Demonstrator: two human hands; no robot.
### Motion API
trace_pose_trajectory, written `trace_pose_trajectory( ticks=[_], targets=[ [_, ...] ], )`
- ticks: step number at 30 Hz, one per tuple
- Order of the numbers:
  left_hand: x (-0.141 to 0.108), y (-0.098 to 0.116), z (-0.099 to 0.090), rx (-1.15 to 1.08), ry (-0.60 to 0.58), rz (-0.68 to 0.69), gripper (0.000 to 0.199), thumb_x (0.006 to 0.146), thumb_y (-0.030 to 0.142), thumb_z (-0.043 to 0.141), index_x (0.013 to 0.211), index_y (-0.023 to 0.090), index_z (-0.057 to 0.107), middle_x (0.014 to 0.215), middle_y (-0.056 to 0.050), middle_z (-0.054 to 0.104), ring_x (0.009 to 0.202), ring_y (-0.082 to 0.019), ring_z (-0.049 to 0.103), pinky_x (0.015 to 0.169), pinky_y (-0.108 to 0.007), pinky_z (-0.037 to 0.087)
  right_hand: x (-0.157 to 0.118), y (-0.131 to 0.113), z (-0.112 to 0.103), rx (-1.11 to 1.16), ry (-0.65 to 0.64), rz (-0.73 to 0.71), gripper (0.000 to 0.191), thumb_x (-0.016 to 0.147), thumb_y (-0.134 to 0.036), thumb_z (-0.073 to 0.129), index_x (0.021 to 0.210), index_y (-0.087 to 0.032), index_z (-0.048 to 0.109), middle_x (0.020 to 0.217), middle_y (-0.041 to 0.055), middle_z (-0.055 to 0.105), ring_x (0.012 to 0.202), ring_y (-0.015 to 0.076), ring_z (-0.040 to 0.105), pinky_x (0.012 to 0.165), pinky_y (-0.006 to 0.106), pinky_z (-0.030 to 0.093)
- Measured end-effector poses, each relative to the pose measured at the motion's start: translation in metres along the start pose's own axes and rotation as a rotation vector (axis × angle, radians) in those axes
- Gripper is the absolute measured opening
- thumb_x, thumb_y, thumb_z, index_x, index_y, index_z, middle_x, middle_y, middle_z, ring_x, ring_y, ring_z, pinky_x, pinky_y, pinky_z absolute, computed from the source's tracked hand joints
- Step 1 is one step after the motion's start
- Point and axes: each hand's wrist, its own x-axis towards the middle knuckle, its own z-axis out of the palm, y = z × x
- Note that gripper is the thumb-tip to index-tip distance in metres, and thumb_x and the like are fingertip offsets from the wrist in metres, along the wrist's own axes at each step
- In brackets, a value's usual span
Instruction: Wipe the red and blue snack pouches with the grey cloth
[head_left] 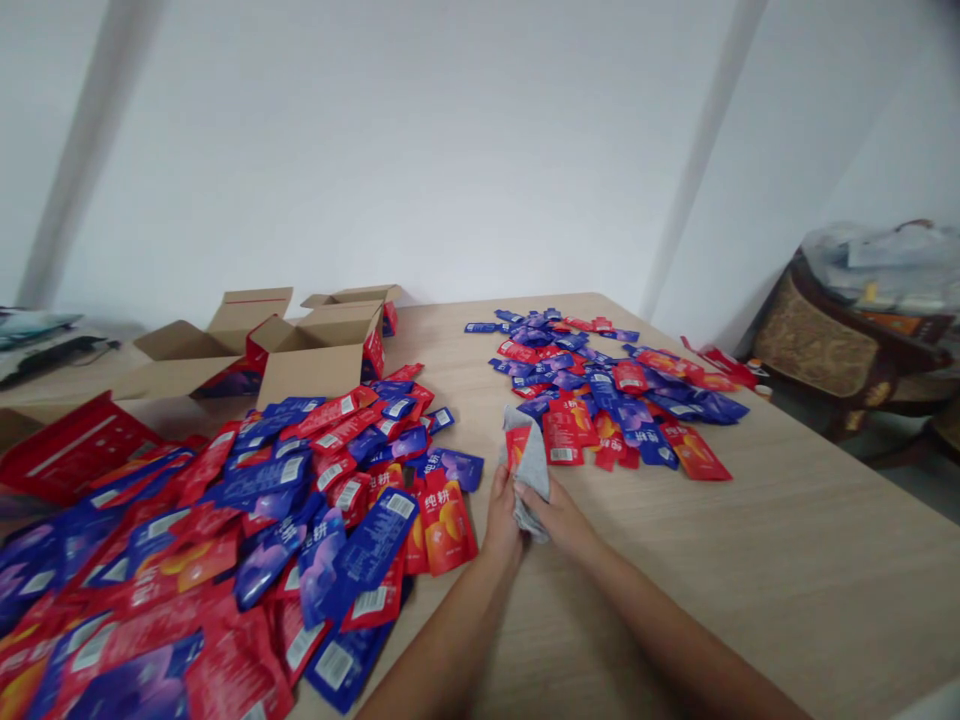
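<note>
Between my hands, above the table, is a red pouch point(516, 446) partly wrapped in a grey cloth point(535, 468). My left hand point(504, 508) grips the pouch near its lower end, which the fingers and cloth hide. With closed fingers, my right hand point(556, 512) presses the cloth against the pouch from the right. A large heap of red and blue pouches point(262, 490) spreads over the left side of the table. Just beyond my hands lies a smaller group of similar pouches point(600, 385).
Open cardboard boxes point(315, 360) stand behind the left heap. A red box flap point(82, 445) leans at the far left. The wooden table point(720, 560) runs back to a white wall point(450, 150). On the right, a chair point(817, 330) carries plastic bags point(892, 260).
</note>
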Motion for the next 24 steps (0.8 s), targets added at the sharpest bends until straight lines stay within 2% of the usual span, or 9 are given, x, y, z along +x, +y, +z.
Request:
trace_pose_trajectory(
  ticks=[2,4,7,11,14,17,20,24],
  targets=[
    [0.001,-0.002,-0.002,0.054,-0.009,0.038,0.039,0.071,0.043,0.069,0.102,0.021,0.061,0.104,-0.004,0.066,0.097,-0.017,0.061,0.085,-0.027,0.046,-0.003,0.000,0.006,0.073,-0.013,0.000,0.043,0.081,-0.052,0.054,0.110,-0.020,0.063,0.111,0.0082,0.067,0.104,0.0253,0.061,0.093,0.045,0.046],
    [0.002,-0.003,-0.003,0.129,-0.072,0.097,0.034,0.072,0.041,0.068,0.098,0.021,0.062,0.103,-0.003,0.066,0.099,-0.017,0.059,0.088,-0.027,0.043,-0.002,0.001,0.002,0.078,0.040,-0.007,0.043,0.082,-0.050,0.054,0.108,-0.019,0.064,0.109,0.0086,0.067,0.104,0.0259,0.060,0.094,0.045,0.044],
    [0.004,-0.002,-0.004,0.211,-0.163,0.174,0.028,0.073,0.042,0.067,0.088,0.018,0.064,0.088,-0.001,0.065,0.087,-0.017,0.058,0.082,-0.026,0.044,0.001,0.001,-0.010,0.030,0.084,-0.005,0.040,0.081,-0.048,0.055,0.106,-0.018,0.065,0.103,0.0086,0.069,0.096,0.0255,0.063,0.087,0.041,0.048],
    [0.005,0.000,-0.004,0.234,-0.149,0.191,0.025,0.071,0.040,0.069,0.078,0.016,0.065,0.073,0.000,0.062,0.071,-0.014,0.054,0.069,-0.023,0.042,0.003,-0.001,-0.021,-0.150,0.128,-0.030,0.037,0.081,-0.046,0.054,0.098,-0.017,0.067,0.089,0.0081,0.071,0.080,0.0244,0.065,0.075,0.037,0.050],
    [0.005,0.001,-0.003,0.173,-0.145,0.145,0.024,0.070,0.039,0.070,0.078,0.016,0.065,0.073,0.000,0.063,0.069,-0.014,0.055,0.068,-0.023,0.042,0.004,-0.002,-0.025,-0.282,0.123,-0.020,0.035,0.082,-0.048,0.052,0.081,-0.017,0.068,0.071,0.0058,0.068,0.066,0.0227,0.062,0.064,0.033,0.048],
    [0.003,0.001,0.000,0.048,-0.192,0.076,0.025,0.070,0.036,0.071,0.083,0.015,0.066,0.078,-0.002,0.066,0.073,-0.015,0.058,0.072,-0.024,0.043,0.007,-0.003,-0.026,-0.310,0.103,0.009,0.040,0.083,-0.051,0.048,0.067,-0.019,0.064,0.057,0.0033,0.062,0.056,0.0195,0.057,0.056,0.029,0.044],
    [0.002,0.001,0.001,-0.076,-0.213,0.005,0.026,0.068,0.033,0.073,0.085,0.015,0.066,0.080,-0.003,0.067,0.074,-0.015,0.061,0.074,-0.025,0.045,0.005,-0.004,-0.025,-0.226,0.085,0.048,0.044,0.085,-0.055,0.044,0.065,-0.020,0.060,0.055,0.0017,0.059,0.054,0.0175,0.055,0.052,0.027,0.042],
    [0.006,0.004,-0.004,-0.206,-0.178,-0.093,0.027,0.061,0.025,0.078,0.082,0.013,0.064,0.077,-0.004,0.069,0.064,-0.013,0.061,0.065,-0.024,0.047,-0.002,-0.008,-0.026,-0.125,0.084,0.137,0.051,0.086,-0.060,0.038,0.063,-0.019,0.058,0.052,0.0012,0.056,0.052,0.0174,0.054,0.050,0.027,0.043]
  ],
)
